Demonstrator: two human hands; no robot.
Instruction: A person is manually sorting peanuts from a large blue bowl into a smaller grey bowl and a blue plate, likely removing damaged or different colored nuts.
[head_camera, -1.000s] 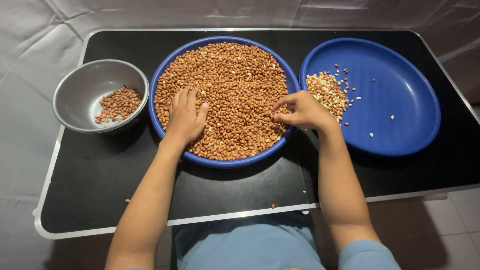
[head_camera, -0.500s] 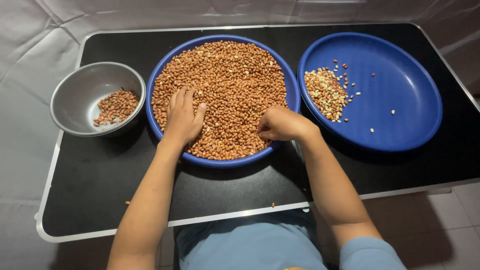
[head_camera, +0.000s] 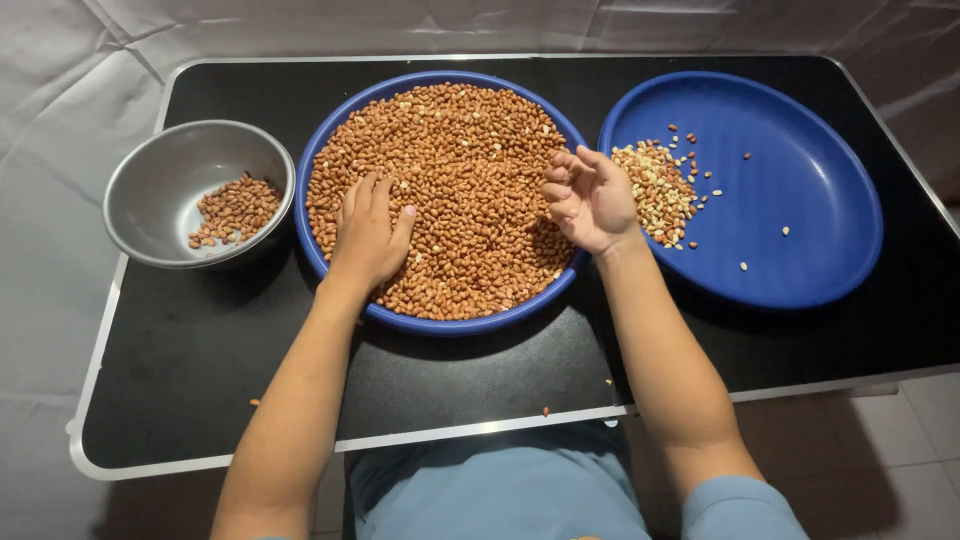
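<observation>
The right hand (head_camera: 592, 198) hangs palm-up over the right rim of the big blue tray (head_camera: 440, 322), fingers curled loosely inward; whether any nut lies in the cupped palm is too small to make out. The left hand (head_camera: 368, 232) lies flat and spread, palm down, on the red-brown peanuts (head_camera: 460, 180) that fill that tray nearly to its edge, gripping nothing. Just beside it on the right, a second blue tray (head_camera: 800, 200) holds a small heap of paler, skinned nuts (head_camera: 655, 190) at its left side, with a few strays scattered across it. At the left, a steel bowl (head_camera: 150, 190) holds a small clutch of peanuts. All three sit on the black bench (head_camera: 200, 360), where a few stray nuts lie near the front edge.
</observation>
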